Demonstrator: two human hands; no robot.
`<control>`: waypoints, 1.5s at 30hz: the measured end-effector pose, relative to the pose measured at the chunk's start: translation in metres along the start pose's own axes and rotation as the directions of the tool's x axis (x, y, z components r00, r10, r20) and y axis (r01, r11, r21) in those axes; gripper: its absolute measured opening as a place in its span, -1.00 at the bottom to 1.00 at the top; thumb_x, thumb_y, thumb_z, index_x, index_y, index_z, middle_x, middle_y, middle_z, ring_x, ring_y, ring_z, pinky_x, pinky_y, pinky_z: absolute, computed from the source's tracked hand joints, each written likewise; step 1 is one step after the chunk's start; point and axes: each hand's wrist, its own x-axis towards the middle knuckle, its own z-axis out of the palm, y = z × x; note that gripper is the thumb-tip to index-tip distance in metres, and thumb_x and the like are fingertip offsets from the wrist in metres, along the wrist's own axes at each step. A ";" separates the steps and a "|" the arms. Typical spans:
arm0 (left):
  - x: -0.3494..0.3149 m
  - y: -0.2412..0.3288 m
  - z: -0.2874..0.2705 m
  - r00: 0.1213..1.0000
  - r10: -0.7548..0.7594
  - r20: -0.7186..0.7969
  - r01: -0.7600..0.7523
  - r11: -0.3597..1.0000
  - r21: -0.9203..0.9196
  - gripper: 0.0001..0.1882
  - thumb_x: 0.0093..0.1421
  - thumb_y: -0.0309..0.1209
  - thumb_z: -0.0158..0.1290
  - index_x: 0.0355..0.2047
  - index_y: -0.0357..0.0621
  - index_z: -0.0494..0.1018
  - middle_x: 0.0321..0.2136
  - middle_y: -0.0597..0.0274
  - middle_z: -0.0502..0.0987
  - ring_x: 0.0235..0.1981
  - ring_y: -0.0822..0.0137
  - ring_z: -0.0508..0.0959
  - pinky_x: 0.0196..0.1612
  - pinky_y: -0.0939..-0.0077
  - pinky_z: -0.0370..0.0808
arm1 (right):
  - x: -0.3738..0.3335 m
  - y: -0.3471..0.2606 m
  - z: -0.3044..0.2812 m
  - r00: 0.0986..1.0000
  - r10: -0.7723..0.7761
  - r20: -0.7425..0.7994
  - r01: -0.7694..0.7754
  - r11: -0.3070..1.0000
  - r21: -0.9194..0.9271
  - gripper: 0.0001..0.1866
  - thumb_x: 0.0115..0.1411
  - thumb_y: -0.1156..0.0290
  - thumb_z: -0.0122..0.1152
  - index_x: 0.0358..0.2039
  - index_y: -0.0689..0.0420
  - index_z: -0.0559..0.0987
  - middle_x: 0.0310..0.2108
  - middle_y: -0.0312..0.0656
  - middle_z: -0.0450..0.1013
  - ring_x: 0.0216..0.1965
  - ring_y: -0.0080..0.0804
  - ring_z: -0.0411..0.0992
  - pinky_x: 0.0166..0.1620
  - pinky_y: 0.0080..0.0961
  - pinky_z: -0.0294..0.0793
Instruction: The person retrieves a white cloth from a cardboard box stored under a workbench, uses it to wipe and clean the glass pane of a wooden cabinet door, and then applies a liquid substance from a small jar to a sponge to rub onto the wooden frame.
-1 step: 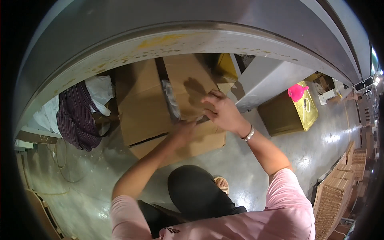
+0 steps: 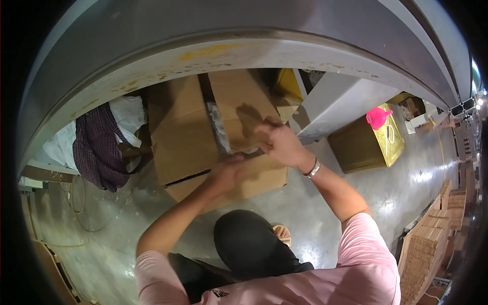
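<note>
A large brown cardboard box point(image 2: 183, 134) lies in front of me, its top flaps parted by a gap. In that gap shows crumpled clear plastic point(image 2: 218, 127). My left hand point(image 2: 229, 174), blurred by motion, is over the box's near side; its finger shapes are smeared. Farther right, my right hand point(image 2: 284, 144) hovers above the right flap point(image 2: 236, 99), its fingers bent and apart, casting a shadow on the cardboard. Nothing can be made out in it. A bit of whitish plastic point(image 2: 250, 151) shows between the two hands.
Overhead runs a grey machine edge point(image 2: 274, 51). A dark striped cloth bag point(image 2: 99, 147) and white plastic bags point(image 2: 127, 119) are at the left. To the right stand a grey metal leg point(image 2: 340, 101) and a gold tin point(image 2: 356, 145) with a pink funnel point(image 2: 377, 118). Stacked cardboard point(image 2: 427, 249) is lower right.
My left hand has drawn slightly back toward me. The fingers of my right hand have bent a little closer together. The box is in the same place.
</note>
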 end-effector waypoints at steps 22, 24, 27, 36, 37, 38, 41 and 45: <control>-0.255 -0.130 -0.093 0.393 -0.920 0.001 0.730 0.311 -0.608 -0.58 0.30 -0.26 0.10 0.09 -0.19 0.39 -0.13 0.23 0.53 -0.17 0.29 0.55 -0.12 0.33 0.53 | -0.132 0.137 0.114 0.592 0.494 0.637 -0.803 0.431 0.412 -0.67 0.29 0.30 0.17 -0.07 0.30 0.60 -0.23 -0.16 0.59 -0.24 -0.37 0.56 -0.29 -0.38 0.60; -0.213 -0.104 -0.133 0.441 -0.897 -0.021 0.699 0.358 -0.619 -0.71 0.32 -0.26 0.09 -0.07 -0.18 0.51 -0.21 0.29 0.56 -0.21 0.34 0.56 -0.19 0.37 0.51 | -0.125 0.129 0.105 0.641 0.475 0.602 -0.767 0.372 0.523 -0.68 0.32 0.30 0.13 -0.05 0.27 0.59 -0.19 -0.16 0.58 -0.21 -0.36 0.56 -0.19 -0.34 0.60; -0.227 -0.126 -0.174 0.400 -0.901 -0.168 0.539 0.380 -0.752 -0.67 0.34 -0.25 0.05 -0.01 -0.19 0.49 -0.15 0.24 0.58 -0.16 0.32 0.57 -0.07 0.33 0.52 | -0.092 0.072 0.089 0.789 0.488 0.373 -0.530 0.235 0.815 -0.61 0.38 0.23 0.04 0.07 0.22 0.52 -0.08 -0.14 0.55 -0.11 -0.33 0.53 0.00 -0.29 0.52; -0.146 -0.035 -0.204 0.756 -0.647 -0.097 0.133 0.297 -0.946 -0.58 0.39 -0.20 -0.09 0.14 -0.19 0.38 -0.09 0.10 0.59 -0.10 0.21 0.59 0.07 0.26 0.50 | 0.069 0.032 0.042 0.927 0.279 0.249 -0.368 0.563 0.740 -0.40 0.37 0.08 0.04 0.33 0.09 0.30 0.20 -0.13 0.40 0.12 -0.28 0.38 0.14 -0.26 0.39; -0.147 -0.030 -0.199 0.774 -0.631 -0.039 0.203 0.306 -0.930 -0.59 0.39 -0.23 -0.07 0.13 -0.19 0.39 -0.08 0.09 0.59 -0.09 0.21 0.60 0.07 0.26 0.51 | 0.079 0.045 0.058 0.926 0.281 0.251 -0.376 0.728 0.573 -0.37 0.34 0.08 0.07 0.34 0.08 0.28 0.22 -0.11 0.39 0.15 -0.24 0.37 0.15 -0.25 0.38; -0.144 -0.005 -0.191 0.833 -0.545 -0.099 0.184 0.441 -0.879 -0.63 0.36 -0.28 -0.02 0.09 -0.20 0.42 -0.08 0.08 0.59 -0.08 0.21 0.59 0.07 0.24 0.51 | 0.084 0.057 0.072 0.946 0.256 0.199 -0.312 0.888 0.339 -0.35 0.30 0.09 0.11 0.34 0.07 0.28 0.21 -0.07 0.39 0.15 -0.20 0.38 0.16 -0.25 0.37; -0.163 0.051 -0.170 0.809 -0.587 0.031 0.324 0.402 -0.857 -0.71 0.29 -0.41 0.09 -0.01 -0.23 0.50 -0.07 0.10 0.59 -0.04 0.25 0.59 0.07 0.28 0.52 | 0.106 0.028 0.103 0.921 0.310 0.235 -0.304 0.951 -0.064 -0.27 0.12 0.13 0.25 0.30 0.07 0.34 0.16 0.08 0.40 0.15 0.01 0.37 0.17 -0.22 0.38; -0.163 0.121 -0.166 0.833 -0.415 0.367 0.552 0.670 -0.496 -0.69 0.30 -0.34 0.11 0.00 -0.21 0.50 -0.17 0.17 0.63 -0.13 0.29 0.62 0.00 0.39 0.52 | 0.125 -0.006 0.131 0.986 0.131 0.103 -0.111 0.977 -0.184 -0.53 0.07 0.16 0.29 -0.01 0.05 0.56 -0.04 0.06 0.50 0.02 0.03 0.45 0.04 -0.12 0.48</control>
